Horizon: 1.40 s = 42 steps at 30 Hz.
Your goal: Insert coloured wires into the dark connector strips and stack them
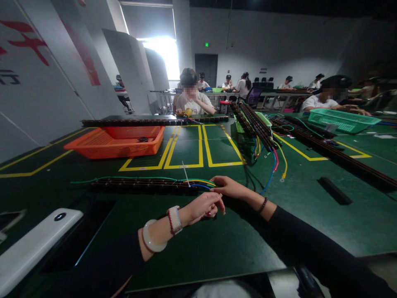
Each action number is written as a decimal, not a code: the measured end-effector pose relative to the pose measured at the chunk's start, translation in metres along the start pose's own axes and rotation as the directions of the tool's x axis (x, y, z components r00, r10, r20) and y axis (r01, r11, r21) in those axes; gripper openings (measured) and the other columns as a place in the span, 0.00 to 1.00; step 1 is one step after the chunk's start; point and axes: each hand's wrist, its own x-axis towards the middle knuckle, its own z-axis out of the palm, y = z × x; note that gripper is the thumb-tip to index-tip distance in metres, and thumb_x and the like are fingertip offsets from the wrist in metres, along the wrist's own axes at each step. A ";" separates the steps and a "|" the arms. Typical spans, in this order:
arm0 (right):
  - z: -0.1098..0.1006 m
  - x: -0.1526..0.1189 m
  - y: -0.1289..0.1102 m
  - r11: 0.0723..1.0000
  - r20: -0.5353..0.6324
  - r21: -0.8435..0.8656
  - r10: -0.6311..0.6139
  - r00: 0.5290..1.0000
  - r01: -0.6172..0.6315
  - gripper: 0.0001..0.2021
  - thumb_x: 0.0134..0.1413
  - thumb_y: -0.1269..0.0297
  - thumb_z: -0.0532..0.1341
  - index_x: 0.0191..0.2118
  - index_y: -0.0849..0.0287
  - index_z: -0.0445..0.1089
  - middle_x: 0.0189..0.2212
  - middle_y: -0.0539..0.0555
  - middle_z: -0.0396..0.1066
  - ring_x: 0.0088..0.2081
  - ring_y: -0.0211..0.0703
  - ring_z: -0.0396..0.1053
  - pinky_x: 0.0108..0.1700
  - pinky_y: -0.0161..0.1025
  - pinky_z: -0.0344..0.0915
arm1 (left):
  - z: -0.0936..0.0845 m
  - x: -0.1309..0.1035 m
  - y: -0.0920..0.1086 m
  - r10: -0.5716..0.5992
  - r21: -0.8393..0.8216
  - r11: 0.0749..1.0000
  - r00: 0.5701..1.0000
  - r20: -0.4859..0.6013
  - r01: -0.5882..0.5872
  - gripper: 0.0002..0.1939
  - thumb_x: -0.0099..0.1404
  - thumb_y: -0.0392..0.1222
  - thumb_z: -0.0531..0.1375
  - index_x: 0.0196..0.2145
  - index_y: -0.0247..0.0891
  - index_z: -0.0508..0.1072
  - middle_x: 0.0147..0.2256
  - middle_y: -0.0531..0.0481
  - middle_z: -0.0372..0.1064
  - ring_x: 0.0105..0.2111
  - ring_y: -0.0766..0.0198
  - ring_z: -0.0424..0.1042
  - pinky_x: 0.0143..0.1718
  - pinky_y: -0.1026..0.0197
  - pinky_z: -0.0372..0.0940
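1. So, the dark strip (133, 184) lies flat on the desk (173, 265), on the wearer's side of the orange basket (118, 150) and running out past the basket's right end. Lying lengthwise like that probably keeps its wired end within easy reach.
2. Right hand (231, 187) is out beyond the basket's right end, thumb and fingers pinching the coloured wires (203, 181) off the strip, I'd guess so they don't fan out.
3. Left hand (203, 207) is nearer the wearer than the basket, fingers bent, right up against or just beside the other one. Can't tell if it's gripping anything.
4. White cable tie (186, 173) sticks up by the wires, also wearer's side of the basket; looks meant to keep them bunched.
5. Yellow tape boxes (201, 149) sit right of the basket, presumably marking out spots. Further right, more strips (259, 126) rest on a light-green basket (264, 119), leads (276, 160) dangling loose.
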 end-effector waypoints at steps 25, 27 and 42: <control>0.014 -0.019 -0.023 0.239 0.083 -0.945 -0.480 0.873 0.222 0.08 0.61 0.67 0.57 0.40 0.60 0.73 0.27 0.54 0.71 0.31 0.43 0.60 0.36 0.41 0.53 | -0.001 0.007 -0.003 -0.019 -0.629 0.771 0.983 -0.182 -0.102 0.12 0.69 0.41 0.49 0.35 0.33 0.68 0.32 0.46 0.70 0.36 0.64 0.71 0.51 0.56 0.60; 0.016 -0.020 -0.025 0.181 0.137 -0.951 -0.475 0.869 0.249 0.09 0.62 0.68 0.55 0.42 0.62 0.72 0.28 0.55 0.71 0.32 0.43 0.60 0.37 0.42 0.54 | -0.002 0.008 -0.003 -0.028 -0.648 0.754 0.979 -0.201 -0.111 0.14 0.69 0.46 0.49 0.34 0.34 0.68 0.31 0.47 0.70 0.36 0.64 0.71 0.50 0.56 0.61; 0.001 -0.032 -0.037 0.332 0.099 -0.898 -0.488 0.867 0.288 0.13 0.57 0.54 0.59 0.35 0.60 0.68 0.32 0.55 0.66 0.35 0.43 0.60 0.41 0.41 0.54 | -0.007 0.009 -0.005 -0.022 -0.638 0.763 0.983 -0.180 -0.100 0.19 0.68 0.50 0.49 0.34 0.31 0.70 0.29 0.46 0.71 0.31 0.65 0.71 0.47 0.55 0.63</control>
